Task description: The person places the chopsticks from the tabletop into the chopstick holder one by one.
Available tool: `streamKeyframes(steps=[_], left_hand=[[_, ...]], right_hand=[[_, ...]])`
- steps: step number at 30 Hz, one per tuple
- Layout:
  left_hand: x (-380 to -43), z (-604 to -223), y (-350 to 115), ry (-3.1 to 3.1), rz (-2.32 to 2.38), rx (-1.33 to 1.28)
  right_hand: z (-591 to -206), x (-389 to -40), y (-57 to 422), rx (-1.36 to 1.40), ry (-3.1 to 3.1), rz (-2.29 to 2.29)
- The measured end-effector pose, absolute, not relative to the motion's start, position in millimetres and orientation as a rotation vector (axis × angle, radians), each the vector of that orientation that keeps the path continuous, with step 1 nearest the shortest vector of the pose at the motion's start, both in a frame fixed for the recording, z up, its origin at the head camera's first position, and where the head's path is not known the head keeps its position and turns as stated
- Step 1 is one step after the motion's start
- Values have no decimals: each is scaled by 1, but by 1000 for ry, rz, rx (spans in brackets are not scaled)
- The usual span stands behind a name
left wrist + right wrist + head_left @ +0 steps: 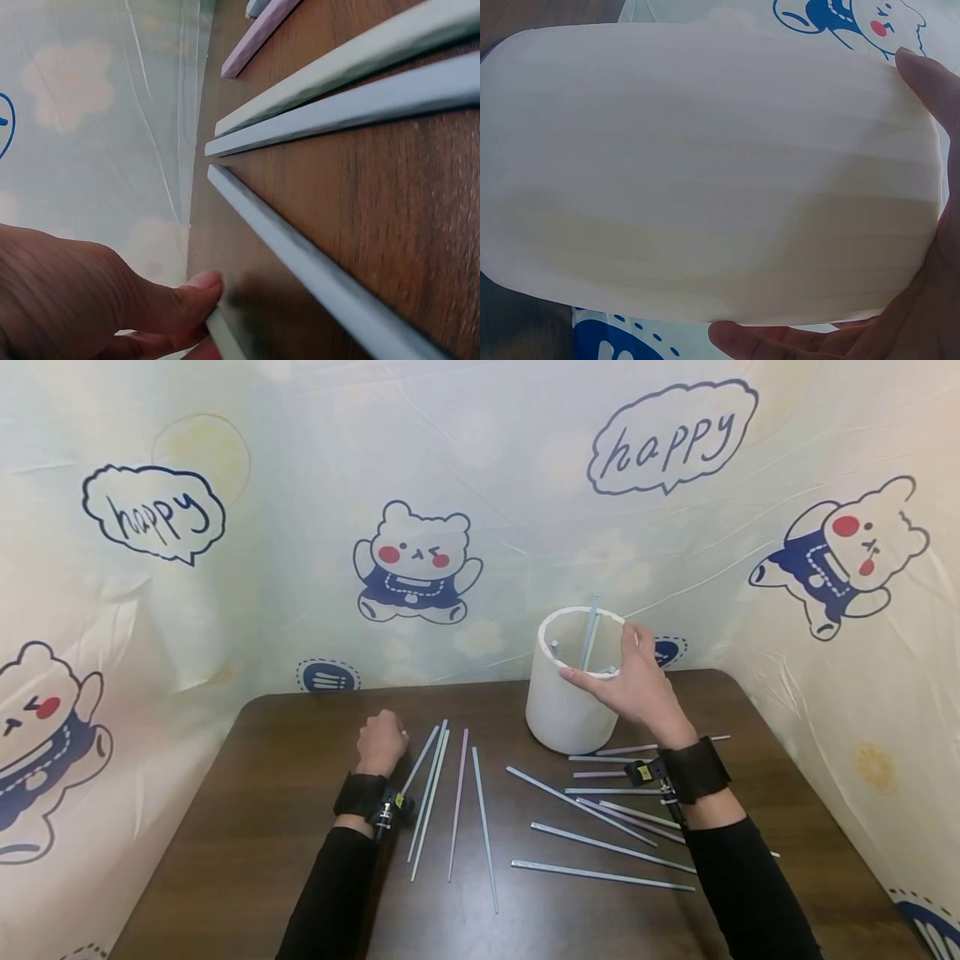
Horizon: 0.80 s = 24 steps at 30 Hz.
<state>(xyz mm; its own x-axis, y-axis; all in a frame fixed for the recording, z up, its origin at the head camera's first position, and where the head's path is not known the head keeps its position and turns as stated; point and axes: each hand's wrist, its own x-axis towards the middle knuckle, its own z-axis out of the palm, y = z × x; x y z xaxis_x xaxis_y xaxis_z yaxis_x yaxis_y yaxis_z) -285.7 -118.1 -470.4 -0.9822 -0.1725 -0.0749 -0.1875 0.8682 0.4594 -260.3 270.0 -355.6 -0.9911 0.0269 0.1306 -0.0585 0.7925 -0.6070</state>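
Observation:
My right hand (641, 685) holds a white tapered container (572, 714) by its rim, thumb on the near side and fingers on the far right side. The right wrist view shows the container's wall (705, 165) between thumb and fingers. Inside it stand light blue sticks (591, 635), with a few stick ends low at the rim. My left hand (381, 742) is at the table's far left part. In the left wrist view its thumb and fingers pinch a pale green stick (227, 337), most of it out of frame. A light blue stick (292, 255) lies beside that hand.
On the brown table (247, 827), several blue, green and purple sticks lie in the middle, including a purple stick (458, 806). More sticks, such as a blue stick (602, 875), lie under and left of my right forearm. A printed cloth (300, 568) hangs behind the table.

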Motion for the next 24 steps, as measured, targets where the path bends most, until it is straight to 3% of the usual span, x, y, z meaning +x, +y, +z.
streamKeyframes(steps=[10,24], left_hand=[[-278,-438,-119,3268,866,-188],[-239,-314,-87,3758,1089,92]], right_hand=[[-356,-260,271,35,-2849,969],[-356,-259,271,41,-2842,985]])
